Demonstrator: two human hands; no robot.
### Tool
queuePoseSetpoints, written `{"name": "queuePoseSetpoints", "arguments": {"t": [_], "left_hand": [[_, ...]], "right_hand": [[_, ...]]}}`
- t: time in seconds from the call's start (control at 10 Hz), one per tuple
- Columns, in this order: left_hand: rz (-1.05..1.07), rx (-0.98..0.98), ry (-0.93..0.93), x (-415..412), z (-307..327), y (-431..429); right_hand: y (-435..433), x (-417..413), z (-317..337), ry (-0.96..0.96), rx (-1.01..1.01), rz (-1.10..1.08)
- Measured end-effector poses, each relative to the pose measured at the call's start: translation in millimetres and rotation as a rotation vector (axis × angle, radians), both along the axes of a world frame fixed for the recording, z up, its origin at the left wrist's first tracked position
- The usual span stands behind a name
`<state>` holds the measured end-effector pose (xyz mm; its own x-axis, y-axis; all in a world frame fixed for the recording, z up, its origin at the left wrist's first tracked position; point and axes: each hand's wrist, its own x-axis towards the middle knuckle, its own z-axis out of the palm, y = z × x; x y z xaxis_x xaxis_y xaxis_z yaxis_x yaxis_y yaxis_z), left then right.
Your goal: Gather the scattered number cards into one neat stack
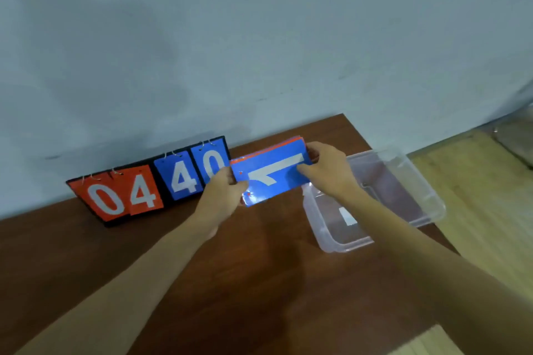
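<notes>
I am holding the stack of number cards up off the brown table, between my two hands. My left hand is gripping the stack's short end at about eight o'clock from the stack's middle, thumb on the top face and the other fingers hidden beneath. My right hand is closing on the opposite short end at about two o'clock, thumb lying across the blue face and fingers curling round the far edge. The stack is tilting, its right end sitting higher in view.

The top card is showing blue with one white numeral, a "1" turned on its side. Thin orange-red edges are peeking out along the far side, so several cards are lying under it; I cannot count how many.

At nine o'clock from the stack, the flip scoreboard is standing against the pale wall, partly behind my left hand. It is carrying four panels: two orange-red reading "0" and "4", then two blue reading "4" and "0", hanging on small metal rings.

At four o'clock from the stack, one clear plastic container is sitting on the table near its right edge, below my right forearm, with a white patch showing at its bottom that I cannot read.
</notes>
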<state>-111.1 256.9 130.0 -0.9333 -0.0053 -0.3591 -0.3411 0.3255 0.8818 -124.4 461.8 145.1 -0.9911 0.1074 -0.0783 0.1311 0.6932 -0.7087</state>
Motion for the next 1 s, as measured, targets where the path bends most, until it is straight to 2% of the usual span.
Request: {"name": "queuePoseSetpoints", "arguments": {"t": [0.1, 0.2, 0.3, 0.4, 0.6, 0.7, 0.9, 1.0], "left_hand": [[-0.139, 0.01, -0.013, -14, 4, 74], [-0.264, -0.013, -0.123, -28, -14, 139], [-0.311, -0.029, -0.329, -43, -41, 183], [-0.373, -0.162, -0.471, -53, -76, 205], [-0.57, -0.388, -0.605, -72, -116, 229], [-0.631, -0.42, -0.684, -67, -131, 231], [-0.544, -0.269, -0.841, -60, -113, 231], [-0.545, -0.272, -0.802, -54, -89, 224]], "right_hand": [[81, 7, 0, -0.089, -0.006, -0.115], [138, 7, -16, -0.118, 0.009, -0.181], [167, -2, -45, -0.19, 0.091, -0.208], [176, -9, -80, -0.371, 0.206, -0.176], [180, -20, -124, -0.608, 0.295, -0.179], [178, -17, -138, -0.63, 0.333, -0.136], [170, -17, -138, -0.701, 0.448, 0.006], [171, -15, -124, -0.675, 0.465, -0.006]]}}
